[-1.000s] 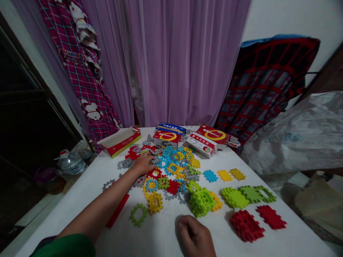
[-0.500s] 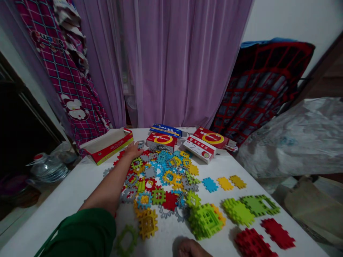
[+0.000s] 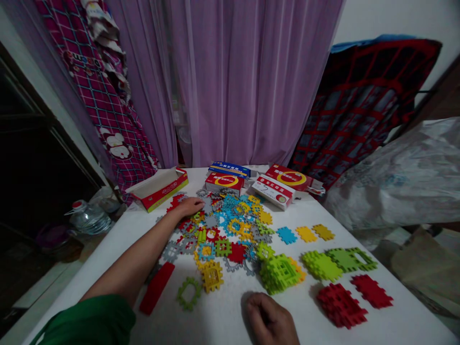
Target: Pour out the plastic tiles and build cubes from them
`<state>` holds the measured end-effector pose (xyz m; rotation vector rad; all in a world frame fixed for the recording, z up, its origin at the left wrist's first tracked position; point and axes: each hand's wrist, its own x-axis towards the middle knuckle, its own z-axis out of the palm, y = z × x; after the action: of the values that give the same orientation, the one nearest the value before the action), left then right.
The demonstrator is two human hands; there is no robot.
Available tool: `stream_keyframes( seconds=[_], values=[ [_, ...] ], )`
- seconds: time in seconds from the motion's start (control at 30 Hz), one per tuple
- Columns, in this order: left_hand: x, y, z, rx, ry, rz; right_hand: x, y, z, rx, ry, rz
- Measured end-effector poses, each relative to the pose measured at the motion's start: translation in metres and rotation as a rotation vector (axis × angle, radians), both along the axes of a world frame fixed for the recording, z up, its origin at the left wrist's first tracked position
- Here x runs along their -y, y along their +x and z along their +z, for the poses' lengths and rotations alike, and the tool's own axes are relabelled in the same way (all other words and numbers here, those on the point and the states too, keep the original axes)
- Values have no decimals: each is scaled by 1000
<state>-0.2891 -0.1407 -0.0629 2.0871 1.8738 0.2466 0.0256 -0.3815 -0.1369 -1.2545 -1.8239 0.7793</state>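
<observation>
My left hand [image 3: 191, 206] rests at the far left of a pile of interlocking plastic building pieces, fingers bent together by a grey piece [image 3: 207, 206]. What the fingertips hold, if anything, is hidden. Near the front edge, my right hand [image 3: 270, 320] lies on the table in a loose fist, with nothing visible in it. Between the hands are a green ring-shaped piece [image 3: 189, 293], a yellow window piece [image 3: 212, 276] and a long red piece [image 3: 158, 288]. A stacked lime-green block [image 3: 279, 274] stands just beyond my right hand.
Sorted to the right are lime plates [image 3: 321, 266], a red stack [image 3: 340, 305], a flat red piece [image 3: 372, 291] and blue [image 3: 286, 235] and yellow plates [image 3: 306, 234]. Small boxes [image 3: 224, 184] line the back; an open box [image 3: 158, 189] stands at left.
My left hand has drawn back slightly toward me, into the pile's left side. My right hand has come further into view. The camera view has shifted, revealing the long red piece by my left forearm.
</observation>
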Motion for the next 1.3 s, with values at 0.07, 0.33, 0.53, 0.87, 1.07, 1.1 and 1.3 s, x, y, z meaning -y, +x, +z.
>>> stream_keyframes(
  seconds=[0.07, 0.33, 0.53, 0.87, 1.07, 1.1, 1.3],
  values=[
    [24, 5, 4, 20, -6, -41, 0, 0, 10, -20, -7, 4],
    [102, 26, 10, 215, 50, -141, 1, -1, 14, -18, -9, -27],
    [141, -12, 23, 117, 227, 138, 0, -2, 13, -32, 3, -62],
    [154, 11, 7, -140, 109, 105, -3, -2, 9, 15, 6, -67],
    [151, 7, 17, 39, 168, 200, -2, -5, 11, 11, 35, -99],
    [151, 3, 21, 81, 175, 225, -3, -5, 11, 12, 40, -99],
    [166, 3, 30, 417, 116, 339, -3, -6, 10, 28, 72, -108]
  ],
)
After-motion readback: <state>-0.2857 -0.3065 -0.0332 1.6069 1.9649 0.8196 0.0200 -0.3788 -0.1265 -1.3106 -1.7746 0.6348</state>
